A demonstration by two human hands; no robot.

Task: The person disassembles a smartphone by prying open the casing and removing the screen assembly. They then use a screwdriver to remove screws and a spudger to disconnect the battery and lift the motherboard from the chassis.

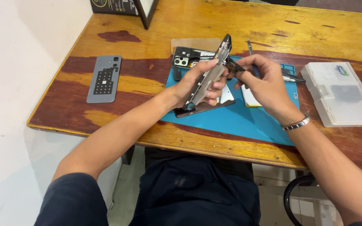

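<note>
Sitting close to the wooden bench (214,144), dark trousers (197,192) nearest of all. Reaching out with 2 bare arms over the front edge. Wearing a silver bracelet (296,124) on the right wrist.

Holding a phone frame (208,77) up off the bench with the left hand (197,83), tilted on its long edge, top end pointing away. Left grip closing around the frame's lower half, fingers wrapped over it. Pinching a small dark tool (234,67) with the right hand (265,83), grip narrow, tool tip touching the upper part of the frame. Hovering with both hands above the blue mat (239,119).

Lying flat on the mat under the left hand: a dark phone screen (202,108). Lying just under the right hand: a pale flat part with a yellow edge (250,99).

Resting well to the left on the bare wood: a grey back cover (104,78) with a dark dotted patch. Sitting to the right, beside the mat: a clear plastic box (342,94), lid shut.

Lying farther back, at the mat's far edge: another opened phone body (187,57) with green camera rings showing. Lying past the right hand: thin metal tools (292,76). Standing at the far left corner: a dark box (114,6).
</note>
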